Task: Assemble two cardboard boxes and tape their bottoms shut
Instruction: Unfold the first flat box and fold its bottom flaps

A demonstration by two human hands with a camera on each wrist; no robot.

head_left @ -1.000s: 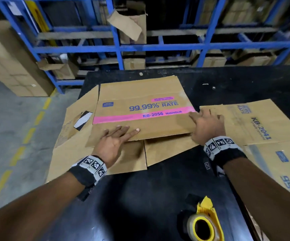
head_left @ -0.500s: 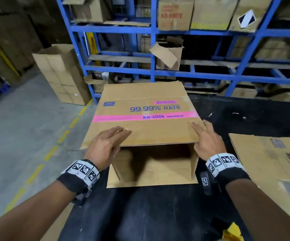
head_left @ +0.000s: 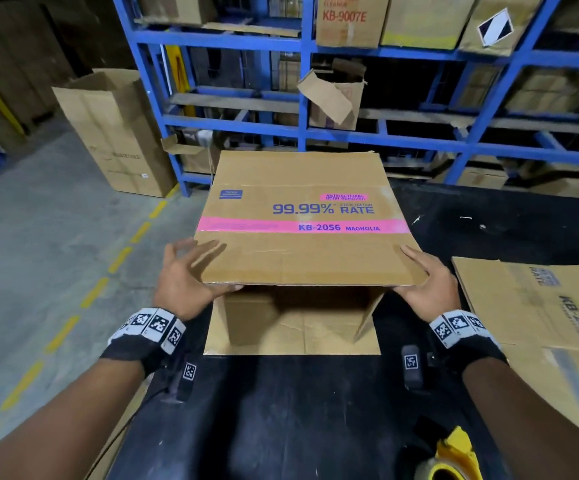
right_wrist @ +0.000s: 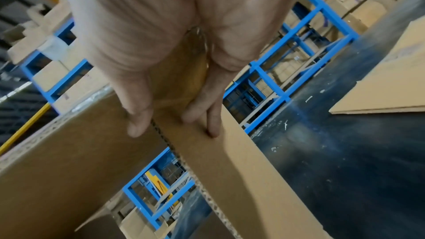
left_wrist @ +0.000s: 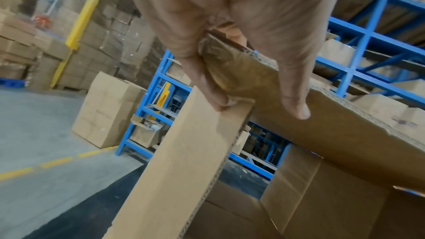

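A cardboard box [head_left: 302, 251] with a pink stripe and "KB-2056" print stands opened into a hollow shape on the black table [head_left: 298, 417], its open end facing me. My left hand [head_left: 194, 271] grips the near left corner, thumb under the top panel. In the left wrist view the left hand [left_wrist: 258, 108] has its other fingers on the side flap [left_wrist: 184, 161]. My right hand [head_left: 423, 278] pinches the near right corner. The right wrist view shows the right hand [right_wrist: 172, 124] with thumb inside the top panel. A second box [head_left: 541, 306], marked "KB-2041", lies flat at the right.
A yellow tape dispenser [head_left: 454, 459] sits at the table's near right edge. Blue shelving [head_left: 302, 133] loaded with cartons stands behind the table. A tall carton [head_left: 115, 133] stands on the grey floor to the left, beside a yellow dashed line [head_left: 90, 292].
The pink-striped box lay flat under both palms a second ago. It has since been raised open, and both hands have moved from its top face to gripping its near corners.
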